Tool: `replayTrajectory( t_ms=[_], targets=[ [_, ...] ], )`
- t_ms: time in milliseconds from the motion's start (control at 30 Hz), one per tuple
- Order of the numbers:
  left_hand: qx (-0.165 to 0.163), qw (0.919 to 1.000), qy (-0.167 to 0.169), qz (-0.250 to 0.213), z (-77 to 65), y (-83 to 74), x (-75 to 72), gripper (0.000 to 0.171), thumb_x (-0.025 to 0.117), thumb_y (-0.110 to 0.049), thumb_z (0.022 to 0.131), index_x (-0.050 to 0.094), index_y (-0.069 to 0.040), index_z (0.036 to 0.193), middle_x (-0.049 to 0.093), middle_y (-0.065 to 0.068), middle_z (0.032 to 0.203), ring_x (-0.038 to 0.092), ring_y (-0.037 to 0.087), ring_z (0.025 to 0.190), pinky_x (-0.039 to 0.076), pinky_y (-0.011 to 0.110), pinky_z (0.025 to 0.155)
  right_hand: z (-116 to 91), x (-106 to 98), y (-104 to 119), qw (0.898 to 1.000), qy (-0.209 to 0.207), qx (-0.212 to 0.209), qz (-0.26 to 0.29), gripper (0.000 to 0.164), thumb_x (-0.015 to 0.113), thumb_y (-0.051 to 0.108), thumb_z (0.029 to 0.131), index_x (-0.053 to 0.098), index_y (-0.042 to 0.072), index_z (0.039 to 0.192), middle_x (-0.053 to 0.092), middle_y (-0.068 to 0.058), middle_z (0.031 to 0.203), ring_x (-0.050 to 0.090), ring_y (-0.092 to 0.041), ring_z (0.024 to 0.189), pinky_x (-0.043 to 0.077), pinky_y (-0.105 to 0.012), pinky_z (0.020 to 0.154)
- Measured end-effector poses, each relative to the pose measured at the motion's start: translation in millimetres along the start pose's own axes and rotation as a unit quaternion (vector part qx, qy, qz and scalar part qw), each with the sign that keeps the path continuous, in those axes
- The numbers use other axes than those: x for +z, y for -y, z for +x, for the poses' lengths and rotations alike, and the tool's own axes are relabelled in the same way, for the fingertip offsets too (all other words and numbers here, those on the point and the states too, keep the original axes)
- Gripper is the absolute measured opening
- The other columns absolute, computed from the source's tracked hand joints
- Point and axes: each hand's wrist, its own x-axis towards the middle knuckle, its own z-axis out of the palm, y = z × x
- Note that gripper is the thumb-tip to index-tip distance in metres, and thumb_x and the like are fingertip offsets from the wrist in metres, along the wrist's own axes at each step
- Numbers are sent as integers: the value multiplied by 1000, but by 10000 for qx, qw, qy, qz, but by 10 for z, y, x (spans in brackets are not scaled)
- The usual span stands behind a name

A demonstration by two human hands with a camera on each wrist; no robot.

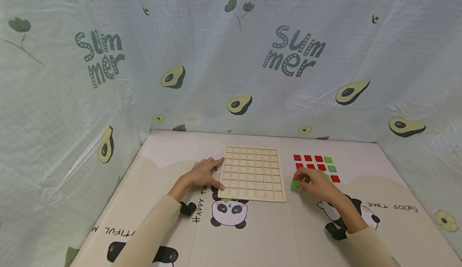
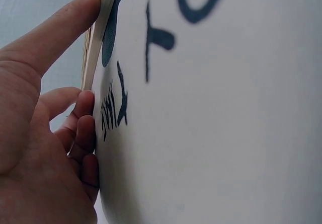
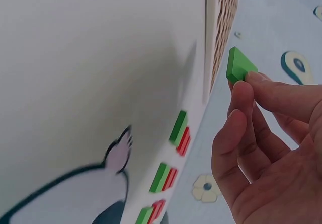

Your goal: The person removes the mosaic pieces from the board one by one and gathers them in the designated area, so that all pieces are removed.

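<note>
A pale wooden grid board (image 1: 251,174) lies on the table, its squares bare. My left hand (image 1: 203,173) rests against the board's left edge, thumb near the front corner and index finger farther back. In the left wrist view, the thumb (image 2: 60,30) touches the board's side (image 2: 95,48) while the other fingertips sit low by the tabletop. To the right of the board, my right hand (image 1: 317,183) pinches a green square tile (image 3: 241,65) between thumb and fingertips, held above the table. That hand hides part of the tile rows in the head view.
Red tiles (image 1: 319,158) and green tiles (image 1: 332,168) lie in rows right of the board, several of each. A panda-printed cover (image 1: 267,235) spreads over the table. Patterned sheeting (image 1: 202,50) hangs along the back and both sides.
</note>
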Motion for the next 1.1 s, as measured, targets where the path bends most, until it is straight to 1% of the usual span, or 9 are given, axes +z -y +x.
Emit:
replayTrajectory(
  t_ms=[233, 500, 733, 1100],
  targets=[
    [25, 10000, 11, -30, 2, -10, -3, 111, 92, -49, 70, 37, -17, 162, 48, -2, 106, 39, 15, 94, 26, 35, 82, -115, -50, -108, 10000, 15, -32, 15, 10, 72, 3, 92, 69, 10, 98, 70, -1, 92, 58, -11, 74, 50, -23, 63],
    [18, 10000, 10, -77, -7, -18, -10, 111, 93, -48, 70, 37, -18, 162, 48, -2, 106, 39, 15, 94, 26, 35, 82, -193, -62, -208, 9998, 40, -6, -179, 9, 71, 4, 92, 70, 12, 97, 68, -2, 91, 56, -9, 77, 48, -23, 65],
    [37, 9999, 5, -106, -4, -6, -6, 112, 93, -48, 70, 37, -17, 162, 48, -2, 106, 39, 16, 94, 27, 35, 81, -204, -53, -244, 9998, 159, 68, -134, 10, 68, 4, 94, 70, 12, 98, 67, 0, 90, 57, -11, 78, 49, -24, 67],
    [29, 9999, 20, -97, 4, -6, -2, 112, 93, -49, 70, 37, -17, 162, 49, -2, 107, 40, 16, 94, 27, 35, 81, -208, -17, -275, 9994, 129, 276, -163, 11, 70, 3, 93, 70, 13, 99, 67, 0, 91, 57, -15, 80, 50, -24, 67]
  ],
)
